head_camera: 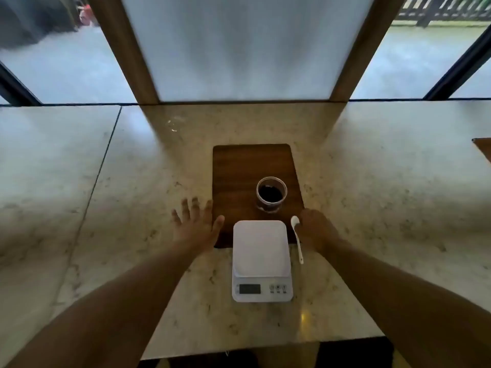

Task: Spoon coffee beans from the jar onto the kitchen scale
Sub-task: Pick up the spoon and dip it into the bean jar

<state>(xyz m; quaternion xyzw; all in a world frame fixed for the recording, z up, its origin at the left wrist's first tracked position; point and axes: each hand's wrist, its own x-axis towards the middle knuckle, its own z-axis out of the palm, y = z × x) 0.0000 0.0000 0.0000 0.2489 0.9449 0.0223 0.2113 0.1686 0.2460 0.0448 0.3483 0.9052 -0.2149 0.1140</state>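
A clear open jar with dark coffee beans inside stands on a brown wooden board. In front of it sits a white kitchen scale with a bare platform and a dark display. A white spoon lies on the counter just right of the scale. My right hand rests beside the spoon's bowl, fingers curled down and touching or nearly touching it; whether it grips the spoon is hidden. My left hand hovers flat with fingers spread at the board's left edge, holding nothing.
The marble counter reaches left and right, with a seam on the left. A frosted panel in a wooden frame rises at the back edge. A brown object's corner shows at the far right. The near counter edge lies close below the scale.
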